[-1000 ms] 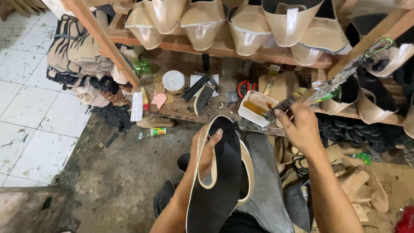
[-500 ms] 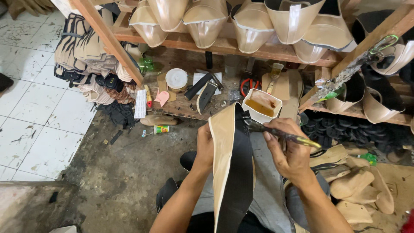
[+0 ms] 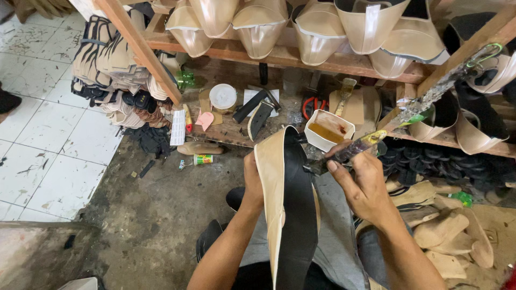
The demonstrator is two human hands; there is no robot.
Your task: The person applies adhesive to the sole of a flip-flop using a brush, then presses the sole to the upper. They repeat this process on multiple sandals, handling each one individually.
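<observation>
My left hand (image 3: 251,182) grips the beige outer side of a shoe upper (image 3: 287,204), which stands on edge over my lap with its black lining facing right. My right hand (image 3: 361,182) holds a glue-smeared brush (image 3: 344,154) by its yellowish handle. The dark bristle end touches the black lining near the upper's top. Just behind the brush sits a white tub of amber glue (image 3: 328,130) on the low wooden bench (image 3: 226,131).
A wooden rack (image 3: 279,53) above carries a row of beige shoe uppers. Black straps, scissors, a round lid and scraps lie on the bench. Stacked soles (image 3: 115,70) hang at left. Wooden shoe lasts (image 3: 446,236) lie at right. White tiles cover the floor at left.
My right hand has come back from the glue tub and brought the brush down onto the black lining. My left hand has turned the upper from lying flat to standing on edge.
</observation>
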